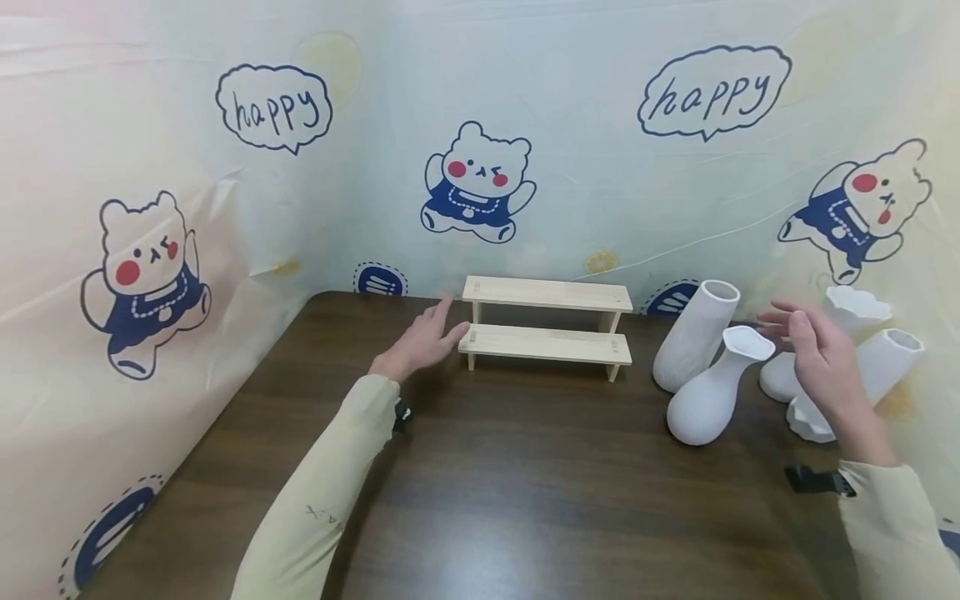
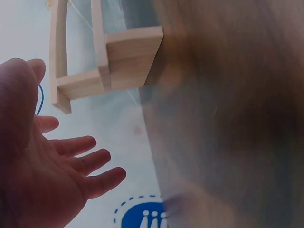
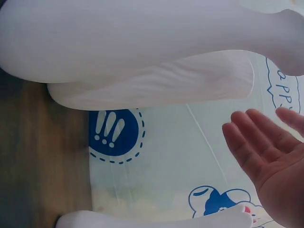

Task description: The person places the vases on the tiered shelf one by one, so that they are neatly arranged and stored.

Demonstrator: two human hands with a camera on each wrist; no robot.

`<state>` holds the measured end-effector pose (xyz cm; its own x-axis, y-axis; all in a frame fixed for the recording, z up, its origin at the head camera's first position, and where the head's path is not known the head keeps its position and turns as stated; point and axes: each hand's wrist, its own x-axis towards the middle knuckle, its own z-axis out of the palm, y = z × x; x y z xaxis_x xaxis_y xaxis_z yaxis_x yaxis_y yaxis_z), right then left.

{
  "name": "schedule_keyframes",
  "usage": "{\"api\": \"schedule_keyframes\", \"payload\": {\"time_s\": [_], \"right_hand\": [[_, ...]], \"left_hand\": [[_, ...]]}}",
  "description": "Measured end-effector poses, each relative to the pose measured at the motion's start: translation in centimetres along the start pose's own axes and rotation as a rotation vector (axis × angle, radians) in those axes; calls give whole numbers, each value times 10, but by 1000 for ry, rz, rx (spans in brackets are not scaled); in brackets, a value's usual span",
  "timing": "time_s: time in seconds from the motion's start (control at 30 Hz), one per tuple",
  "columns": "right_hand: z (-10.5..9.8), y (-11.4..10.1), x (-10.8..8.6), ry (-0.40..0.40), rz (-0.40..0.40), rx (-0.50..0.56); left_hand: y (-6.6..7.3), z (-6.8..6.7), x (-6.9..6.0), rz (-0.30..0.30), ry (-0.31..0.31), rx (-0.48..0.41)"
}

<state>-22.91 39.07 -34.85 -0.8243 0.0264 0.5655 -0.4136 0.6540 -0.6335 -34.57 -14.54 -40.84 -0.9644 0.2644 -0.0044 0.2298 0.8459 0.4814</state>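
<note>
The two-step stand [image 1: 543, 343], pale plain wood, sits by the back edge of the table [image 1: 487, 483], just right of the left hand [image 1: 425, 340], its fingers extended. White vases [image 1: 701, 408], one round-bellied, cluster toward the right edge beside the right hand [image 1: 828, 358], fingers relaxed; contact there is hard to judge.

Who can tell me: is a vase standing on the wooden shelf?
No, the white vases stand on the table, right of the wooden shelf.

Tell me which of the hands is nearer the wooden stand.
Left. The left hand is by the left end of the wooden stand; the right hand is well beyond its right end, among the white vases.
</note>
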Motion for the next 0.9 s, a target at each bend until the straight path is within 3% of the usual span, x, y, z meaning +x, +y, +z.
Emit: {"api": "schedule_keyframes", "payload": {"time_s": [0.17,0.43,0.77,0.9], "right_hand": [[-2,-1,-10,-20,-33,78],[-1,-6,-20,-43,-68,71],[1,-8,-21,-64,12,73],[4,-8,-22,-114,71,31]], "left_hand": [[1,13,1,-2,10,-47],[2,27,4,-33,60,-114],[3,37,4,-31,95,-223],[4,40,3,-54,110,-265]]}}
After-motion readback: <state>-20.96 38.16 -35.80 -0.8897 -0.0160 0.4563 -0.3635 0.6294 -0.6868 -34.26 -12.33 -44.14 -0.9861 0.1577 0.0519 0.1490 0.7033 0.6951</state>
